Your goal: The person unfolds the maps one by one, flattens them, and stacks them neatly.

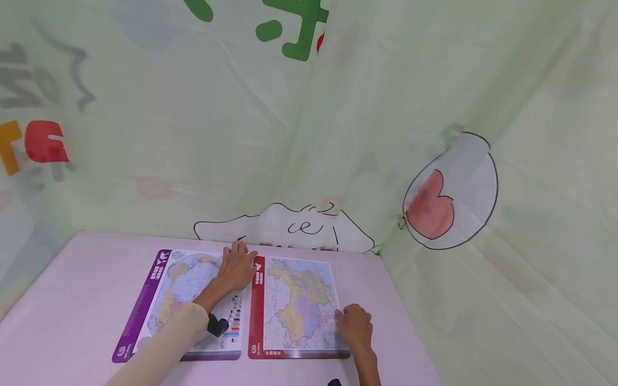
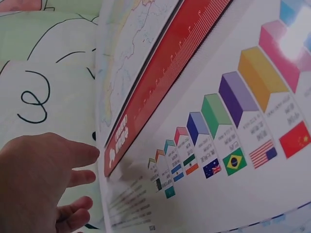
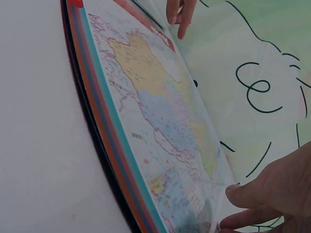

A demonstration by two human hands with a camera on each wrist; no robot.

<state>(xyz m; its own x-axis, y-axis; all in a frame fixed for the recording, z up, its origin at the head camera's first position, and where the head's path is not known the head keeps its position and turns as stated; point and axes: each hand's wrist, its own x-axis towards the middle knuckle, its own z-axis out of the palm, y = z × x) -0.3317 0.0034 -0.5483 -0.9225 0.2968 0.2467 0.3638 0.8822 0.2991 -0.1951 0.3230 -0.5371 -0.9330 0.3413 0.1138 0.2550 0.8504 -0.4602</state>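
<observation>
Two map sheets lie side by side. The left one, a world map (image 1: 185, 281), has a purple border; the right one, a map with coloured regions (image 1: 301, 305), has a red border. My left hand (image 1: 238, 265) reaches over the world map to the top corners where the sheets meet, with its fingers spread. In the left wrist view, the left hand (image 2: 36, 184) has its fingertips by the far edge of the sheets. My right hand (image 1: 354, 323) rests at the red-bordered map's right edge, fingers loosely bent; the right wrist view shows its thumb (image 3: 238, 195) beside that map.
Both sheets lie on a pale pink table (image 1: 72, 300). A printed pale green cloth (image 1: 270, 161) hangs behind the table and at its sides. Black wrist devices show on both arms. Flags and coloured bars (image 2: 233, 102) are printed along the world map's right side.
</observation>
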